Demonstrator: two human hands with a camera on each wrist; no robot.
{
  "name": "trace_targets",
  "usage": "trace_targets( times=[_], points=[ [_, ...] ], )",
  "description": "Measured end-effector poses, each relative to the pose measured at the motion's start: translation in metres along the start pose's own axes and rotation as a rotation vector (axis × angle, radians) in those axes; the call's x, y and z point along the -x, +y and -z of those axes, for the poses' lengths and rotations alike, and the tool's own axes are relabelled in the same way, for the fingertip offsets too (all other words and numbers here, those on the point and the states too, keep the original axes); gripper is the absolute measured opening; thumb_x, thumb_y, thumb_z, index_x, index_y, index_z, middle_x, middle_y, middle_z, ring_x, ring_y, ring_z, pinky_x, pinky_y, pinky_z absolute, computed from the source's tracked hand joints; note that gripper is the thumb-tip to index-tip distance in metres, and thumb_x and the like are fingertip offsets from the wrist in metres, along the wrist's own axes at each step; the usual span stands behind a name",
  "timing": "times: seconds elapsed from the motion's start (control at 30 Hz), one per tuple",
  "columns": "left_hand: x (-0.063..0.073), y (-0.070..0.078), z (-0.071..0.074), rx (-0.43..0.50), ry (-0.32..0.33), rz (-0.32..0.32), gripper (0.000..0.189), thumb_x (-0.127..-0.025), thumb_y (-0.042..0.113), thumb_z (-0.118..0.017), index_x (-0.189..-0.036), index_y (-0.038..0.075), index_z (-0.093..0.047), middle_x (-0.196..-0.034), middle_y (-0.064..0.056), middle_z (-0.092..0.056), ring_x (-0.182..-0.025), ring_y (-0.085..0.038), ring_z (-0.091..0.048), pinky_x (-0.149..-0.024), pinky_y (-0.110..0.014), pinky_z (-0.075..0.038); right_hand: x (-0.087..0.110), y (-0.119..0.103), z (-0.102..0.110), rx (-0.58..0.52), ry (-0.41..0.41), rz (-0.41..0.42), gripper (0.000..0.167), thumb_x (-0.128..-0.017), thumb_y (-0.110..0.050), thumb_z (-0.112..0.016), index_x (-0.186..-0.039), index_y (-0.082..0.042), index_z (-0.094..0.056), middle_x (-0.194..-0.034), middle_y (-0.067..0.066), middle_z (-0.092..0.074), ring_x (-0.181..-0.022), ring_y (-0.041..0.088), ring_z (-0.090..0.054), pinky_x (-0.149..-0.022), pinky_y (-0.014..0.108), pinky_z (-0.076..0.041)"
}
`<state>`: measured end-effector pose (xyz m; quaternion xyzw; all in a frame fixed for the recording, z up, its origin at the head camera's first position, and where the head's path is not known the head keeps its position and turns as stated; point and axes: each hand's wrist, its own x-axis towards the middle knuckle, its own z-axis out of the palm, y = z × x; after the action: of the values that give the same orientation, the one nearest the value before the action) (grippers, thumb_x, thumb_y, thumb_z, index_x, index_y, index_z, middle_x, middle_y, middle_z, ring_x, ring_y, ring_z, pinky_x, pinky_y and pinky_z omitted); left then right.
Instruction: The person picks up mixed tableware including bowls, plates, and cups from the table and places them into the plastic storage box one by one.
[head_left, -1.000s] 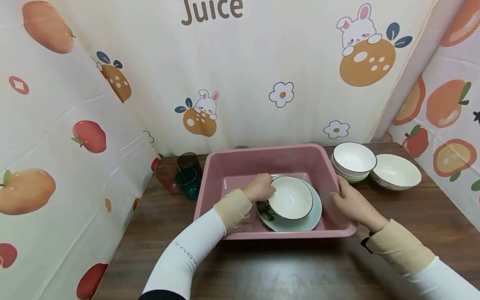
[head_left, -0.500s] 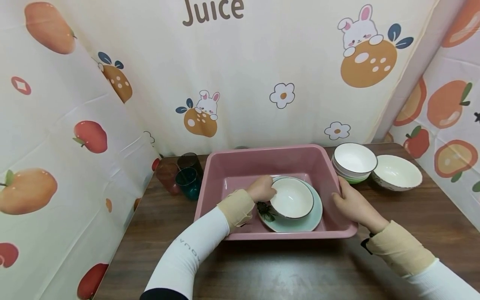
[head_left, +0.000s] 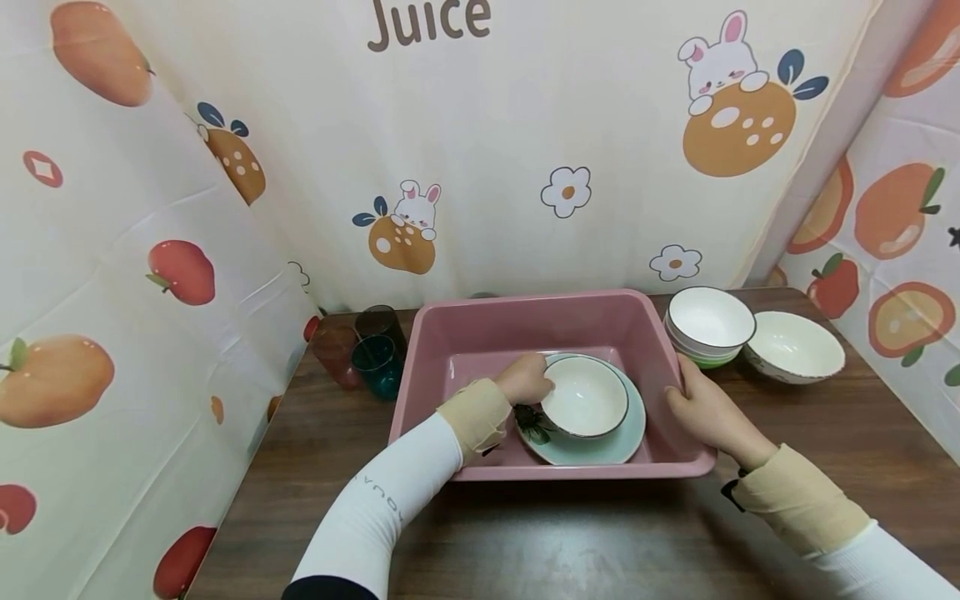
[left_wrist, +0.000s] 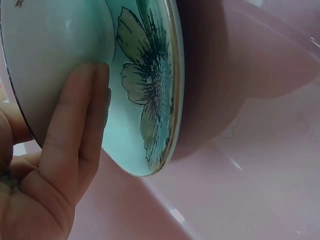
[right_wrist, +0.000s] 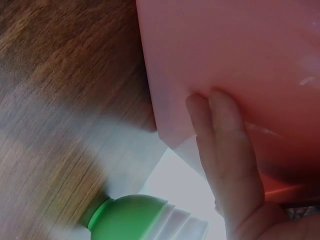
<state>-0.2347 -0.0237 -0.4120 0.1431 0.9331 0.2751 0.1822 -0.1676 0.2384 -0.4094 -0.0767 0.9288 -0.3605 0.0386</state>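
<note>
In the head view a pink basin (head_left: pixel 525 310) stands on the wooden table. Inside it lies a pale green plate (head_left: pixel 633 437) with a dark flower print, and a white bowl (head_left: pixel 585 396) with a dark rim sits over the plate. My left hand (head_left: pixel 522 380) pinches the bowl's left rim; the left wrist view shows the fingers (left_wrist: pixel 70 125) along the bowl's outside and the thumb side at the rim. My right hand (head_left: pixel 708 406) grips the basin's right rim, its fingers (right_wrist: pixel 230 135) against the outer wall in the right wrist view.
Right of the basin stand a stack of bowls (head_left: pixel 708 321), a green one lowest, and a wide white bowl (head_left: pixel 795 346). Several tinted cups (head_left: pixel 377 367) are at the left. A printed curtain (head_left: pixel 495 167) hangs behind the table (head_left: pixel 570 542).
Both hands keep their holds, the left on the bowl and the right on the basin. Apart from a very slight shift of the whole view, little differs.
</note>
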Motion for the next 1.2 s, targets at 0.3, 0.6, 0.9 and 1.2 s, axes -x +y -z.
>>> trace_targets(
  times=[0.3,0.6,0.9,1.2],
  points=[
    [0.000,0.000,0.001,0.107,-0.059,0.019,0.016,-0.094,0.014,-0.063,-0.096,-0.002,-0.064,-0.077,-0.011,-0.067,-0.053,-0.015,-0.063,-0.057,-0.029,-0.057,0.001,-0.002,-0.003,-0.021,0.027,0.005,0.059,-0.094,-0.003,-0.042,-0.145,0.018,-0.020,-0.128,0.043,-0.048,-0.112,0.048,-0.055,-0.090,0.058,-0.047],
    [0.003,-0.003,0.006,0.098,-0.032,0.034,0.024,-0.095,0.025,-0.062,-0.099,0.002,-0.064,-0.081,-0.007,-0.065,-0.062,-0.015,-0.063,-0.059,-0.026,-0.054,0.002,-0.002,-0.003,-0.019,0.036,-0.002,0.059,-0.095,-0.004,-0.042,-0.146,0.016,-0.020,-0.130,0.043,-0.047,-0.113,0.048,-0.054,-0.091,0.058,-0.046],
    [0.005,0.003,0.018,0.065,0.055,0.007,0.041,-0.098,0.031,-0.057,-0.122,-0.002,-0.061,-0.116,-0.013,-0.067,-0.095,-0.019,-0.063,-0.080,-0.030,-0.053,0.002,-0.002,-0.003,-0.014,0.034,-0.009,0.059,-0.096,-0.005,-0.042,-0.147,0.016,-0.019,-0.131,0.042,-0.046,-0.113,0.048,-0.054,-0.091,0.058,-0.046],
    [0.031,0.022,0.050,0.060,0.156,-0.108,0.044,-0.098,0.038,-0.057,-0.130,0.009,-0.055,-0.120,-0.005,-0.064,-0.110,-0.017,-0.060,-0.094,-0.033,-0.050,0.001,-0.002,-0.003,-0.026,0.032,-0.005,0.060,-0.096,-0.004,-0.042,-0.147,0.016,-0.019,-0.131,0.042,-0.047,-0.113,0.048,-0.054,-0.091,0.058,-0.046]
  ],
)
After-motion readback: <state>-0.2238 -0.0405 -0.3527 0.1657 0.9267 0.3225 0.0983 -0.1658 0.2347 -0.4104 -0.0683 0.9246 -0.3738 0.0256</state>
